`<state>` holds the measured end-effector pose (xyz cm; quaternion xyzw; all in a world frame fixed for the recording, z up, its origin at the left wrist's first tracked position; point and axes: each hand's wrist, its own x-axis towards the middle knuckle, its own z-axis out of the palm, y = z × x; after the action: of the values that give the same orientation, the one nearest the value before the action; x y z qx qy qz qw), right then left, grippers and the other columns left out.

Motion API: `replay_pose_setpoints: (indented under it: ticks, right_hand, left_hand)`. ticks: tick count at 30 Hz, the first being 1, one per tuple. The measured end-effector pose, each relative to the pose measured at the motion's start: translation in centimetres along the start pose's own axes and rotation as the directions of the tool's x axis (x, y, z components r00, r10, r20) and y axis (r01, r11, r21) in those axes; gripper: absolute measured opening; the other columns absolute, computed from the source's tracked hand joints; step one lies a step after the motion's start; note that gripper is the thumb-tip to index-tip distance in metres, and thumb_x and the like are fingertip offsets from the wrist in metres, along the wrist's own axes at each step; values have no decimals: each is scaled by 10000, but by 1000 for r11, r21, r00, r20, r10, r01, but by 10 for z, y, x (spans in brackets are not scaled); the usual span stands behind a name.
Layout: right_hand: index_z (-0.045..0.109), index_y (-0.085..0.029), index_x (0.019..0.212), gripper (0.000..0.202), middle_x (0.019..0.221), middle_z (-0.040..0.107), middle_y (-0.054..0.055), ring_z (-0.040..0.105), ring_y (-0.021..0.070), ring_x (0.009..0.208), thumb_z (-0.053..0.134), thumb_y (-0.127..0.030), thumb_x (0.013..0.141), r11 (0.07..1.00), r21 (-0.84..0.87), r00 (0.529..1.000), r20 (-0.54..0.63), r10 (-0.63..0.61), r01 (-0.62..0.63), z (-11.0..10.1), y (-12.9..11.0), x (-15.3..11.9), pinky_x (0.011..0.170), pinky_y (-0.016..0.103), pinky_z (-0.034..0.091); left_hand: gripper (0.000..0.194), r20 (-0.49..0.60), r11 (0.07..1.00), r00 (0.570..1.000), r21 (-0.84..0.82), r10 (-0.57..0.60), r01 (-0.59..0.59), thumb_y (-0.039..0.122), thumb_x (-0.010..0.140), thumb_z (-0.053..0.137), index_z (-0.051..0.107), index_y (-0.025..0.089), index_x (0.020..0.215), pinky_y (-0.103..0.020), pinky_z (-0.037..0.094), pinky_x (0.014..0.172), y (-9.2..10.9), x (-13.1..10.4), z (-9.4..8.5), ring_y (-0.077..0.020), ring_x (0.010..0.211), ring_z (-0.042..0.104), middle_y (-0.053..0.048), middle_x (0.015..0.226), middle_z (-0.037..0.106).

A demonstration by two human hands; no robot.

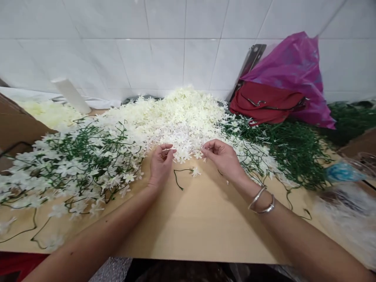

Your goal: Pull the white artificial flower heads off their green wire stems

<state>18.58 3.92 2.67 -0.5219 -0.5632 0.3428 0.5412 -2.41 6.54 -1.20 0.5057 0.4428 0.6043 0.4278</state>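
My left hand [161, 164] is closed, its thumb and fingertips nearly together at the front edge of a heap of loose white artificial blossoms [188, 113]. Across from it, my right hand [225, 158] pinches at the same edge, with metal bangles on the wrist. Whatever either pinch holds is too small to make out. Between the hands and slightly nearer lies a single artificial flower [195, 171] with a bent green stem. Left of my left hand is a pile of white flowers on green stems [96, 156]. Beside my right hand lie more stemmed flowers [254, 152].
Green stems [299, 152] are heaped at the right, below a red bag [264, 102] and a purple plastic bag [293, 66]. Clear plastic wrapping [349, 215] lies at the right edge. A cardboard box [23, 121] stands left. Behind the wooden table [199, 223] rises a tiled wall [164, 58].
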Motion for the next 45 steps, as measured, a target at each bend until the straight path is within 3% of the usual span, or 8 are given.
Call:
replay_pose_setpoints:
  ticks: [3, 7, 13, 17, 22, 28, 37, 45]
  right_hand:
    - [707, -178, 854, 228, 731, 689, 5, 620, 157, 674, 792, -372, 769, 999, -27, 999, 44, 27, -26, -10, -5, -2, 674, 301, 472]
    - [715, -187, 825, 225, 752, 695, 8, 593, 144, 660, 815, -378, 760, 998, -44, 998, 38, 51, -49, -14, -5, -10, 633, 284, 450]
    - [688, -205, 822, 236, 710, 682, -14, 621, 146, 672, 826, -390, 774, 994, 108, 999, 34, 22, -26, 5, -8, -1, 682, 290, 502]
    - [691, -205, 838, 217, 772, 720, 0, 666, 158, 747, 815, -377, 793, 977, 211, 1000, 19, -22, 17, 22, -17, 13, 746, 307, 538]
    - [701, -201, 828, 145, 766, 695, -10, 631, 144, 723, 793, -310, 807, 980, 196, 999, -5, -47, 47, 34, -19, 19, 712, 290, 508]
    - [721, -196, 856, 102, 781, 713, 16, 636, 166, 740, 760, -290, 846, 993, 112, 998, 37, -42, 37, 32, -16, 15, 719, 310, 513]
    - [698, -221, 807, 102, 935, 718, 34, 666, 198, 918, 709, -163, 890, 949, -74, 951, 47, -305, 308, 46, -11, 2, 868, 343, 526]
    - [697, -229, 831, 119, 960, 708, 34, 666, 204, 956, 691, -133, 900, 932, -126, 940, 49, -336, 340, 48, -2, -1, 882, 345, 516]
  left_hand:
    - [122, 131, 948, 976, 245, 175, -203, 242, 875, 704, 726, 201, 987, -253, 515, 696, 4, 1, -6, -158, 834, 672, -68, 1053, 692]
    - [209, 395, 744, 853, 441, 341, -502, 160, 905, 659, 749, 245, 1073, -338, 527, 873, 7, 10, -11, -230, 1033, 654, -83, 1158, 659]
    - [94, 458, 621, 800, 512, 387, -594, 179, 919, 653, 720, 244, 932, -395, 494, 950, 2, 20, -7, -258, 1025, 647, -71, 1033, 687]
    - [59, 251, 749, 870, 443, 425, -494, 267, 925, 684, 696, 245, 871, -345, 511, 880, 8, 17, -6, -224, 939, 655, -45, 925, 695]
    - [251, 120, 995, 992, 79, 44, -54, 417, 879, 763, 647, 197, 908, -240, 500, 617, 16, 14, -3, -151, 694, 693, 0, 781, 668]
    - [336, 107, 977, 984, -140, -144, 158, 403, 774, 871, 689, 179, 945, -271, 608, 796, 21, 11, 3, -133, 799, 703, -3, 886, 684]
    - [286, 124, 964, 974, -163, -191, 210, 445, 804, 841, 732, 184, 842, -287, 614, 878, 24, 1, 3, -130, 842, 639, -6, 881, 674]
    - [264, 181, 945, 956, -193, -229, 263, 419, 804, 850, 749, 184, 872, -236, 592, 843, 26, -2, 4, -117, 840, 649, -11, 895, 699]
